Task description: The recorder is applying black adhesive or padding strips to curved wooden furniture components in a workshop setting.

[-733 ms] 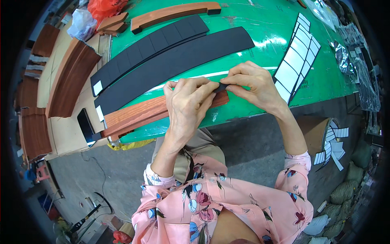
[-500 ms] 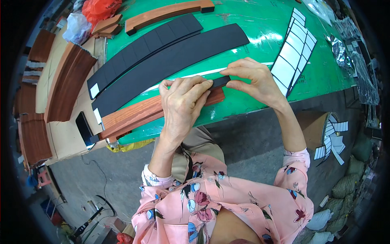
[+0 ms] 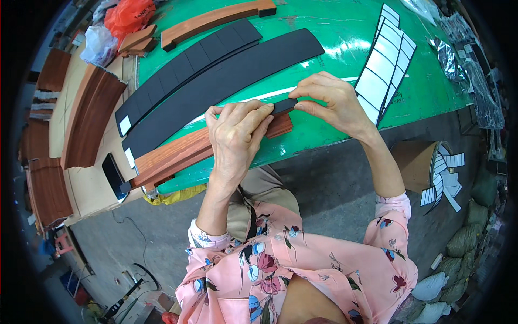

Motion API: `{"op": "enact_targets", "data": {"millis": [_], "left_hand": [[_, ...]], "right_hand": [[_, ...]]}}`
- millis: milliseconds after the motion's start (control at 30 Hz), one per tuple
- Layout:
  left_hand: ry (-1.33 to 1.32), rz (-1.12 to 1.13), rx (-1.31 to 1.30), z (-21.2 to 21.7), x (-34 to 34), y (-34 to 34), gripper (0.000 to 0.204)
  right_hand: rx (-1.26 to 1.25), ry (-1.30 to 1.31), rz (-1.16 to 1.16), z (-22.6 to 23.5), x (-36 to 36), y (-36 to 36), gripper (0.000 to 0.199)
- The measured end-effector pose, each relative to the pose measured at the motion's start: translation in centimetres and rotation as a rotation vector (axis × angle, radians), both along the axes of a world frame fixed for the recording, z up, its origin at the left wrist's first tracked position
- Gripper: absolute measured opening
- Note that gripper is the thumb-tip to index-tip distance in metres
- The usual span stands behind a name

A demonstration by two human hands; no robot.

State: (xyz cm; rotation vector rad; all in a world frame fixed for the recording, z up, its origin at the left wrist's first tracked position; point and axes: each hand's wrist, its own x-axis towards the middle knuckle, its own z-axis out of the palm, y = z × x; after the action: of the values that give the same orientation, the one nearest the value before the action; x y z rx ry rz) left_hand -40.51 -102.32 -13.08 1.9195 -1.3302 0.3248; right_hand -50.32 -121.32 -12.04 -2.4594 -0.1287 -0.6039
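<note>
A small black foam-like pad (image 3: 284, 106) is between my two hands, over the right part of a grooved reddish-brown wooden strip (image 3: 175, 156). My left hand (image 3: 236, 132) is closed on the pad's left part, its fingers covering the strip's middle. Thumb and fingers of my right hand (image 3: 334, 105) pinch the pad's right end. Whether the pad touches the wood under my left fingers is hidden. Beyond the strip lie a black sheet scored into segments (image 3: 189, 69) and a wide curved black sheet (image 3: 237, 78). A small dark block (image 3: 125, 187) sits at the strip's left end.
A green table (image 3: 324, 129) bears a curved wooden piece (image 3: 216, 21) and white scored backing strips (image 3: 372, 75). At left are a phone (image 3: 113, 175), wooden mouldings (image 3: 91, 119) and a red plastic bag (image 3: 128, 21). A carton (image 3: 413, 162) with white scraps stands at right.
Both hands and the black pad appear slightly farther left, and the view has shifted a little too. Each hand keeps its grip on the pad.
</note>
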Motion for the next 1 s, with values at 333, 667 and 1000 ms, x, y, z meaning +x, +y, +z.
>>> {"op": "enact_targets", "data": {"millis": [333, 667, 1000], "left_hand": [[-0.016, -0.02, -0.009, 0.0, 0.0, -0.1, 0.019], [-0.249, -0.022, -0.028, -1.0, 0.1, -0.2, 0.027], [-0.307, -0.095, -0.072, -1.4, 0.1, -0.5, 0.033]], "right_hand": [[0.049, -0.008, 0.005, -0.7, -0.1, -0.2, 0.017], [-0.009, -0.1, -0.076, -1.9, -0.3, 1.3, 0.024], [-0.106, -0.217, -0.136, -3.6, -1.3, 3.5, 0.033]]}}
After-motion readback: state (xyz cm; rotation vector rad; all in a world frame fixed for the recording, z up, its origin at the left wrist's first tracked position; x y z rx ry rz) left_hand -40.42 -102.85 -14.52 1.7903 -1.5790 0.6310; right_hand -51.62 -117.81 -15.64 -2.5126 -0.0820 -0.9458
